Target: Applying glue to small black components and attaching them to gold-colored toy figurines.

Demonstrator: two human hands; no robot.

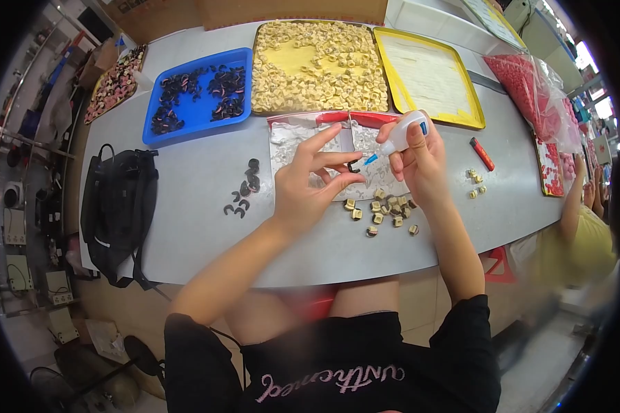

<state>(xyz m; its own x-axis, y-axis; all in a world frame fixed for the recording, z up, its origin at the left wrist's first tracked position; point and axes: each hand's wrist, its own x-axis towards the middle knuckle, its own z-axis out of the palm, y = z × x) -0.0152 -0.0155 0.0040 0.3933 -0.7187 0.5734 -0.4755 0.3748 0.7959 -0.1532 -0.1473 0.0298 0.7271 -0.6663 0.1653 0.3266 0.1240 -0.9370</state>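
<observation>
Between the thumb and fingertips of my left hand (303, 177) is a small black curved piece (353, 167). My right hand (421, 165) grips a white squeeze bottle (397, 140), tilted so its blue nozzle tip points down at the black piece, very close to it. Whether the two touch I cannot tell. Beneath both hands lies a glue-smeared sheet (289, 141) with a red edge. Several small cream-and-dark blocks (393, 206) sit on the table just below the hands. Left of my left hand, several loose black curved pieces (245, 187) are scattered.
At the back stand a blue tray (200, 103) of dark pieces, a tray of cream blocks (310, 62) and a yellow-rimmed tray (427, 76) with a whitish surface. A black bag (120, 206) lies left; a red tube (482, 154) lies right. Another person (585, 227) is far right.
</observation>
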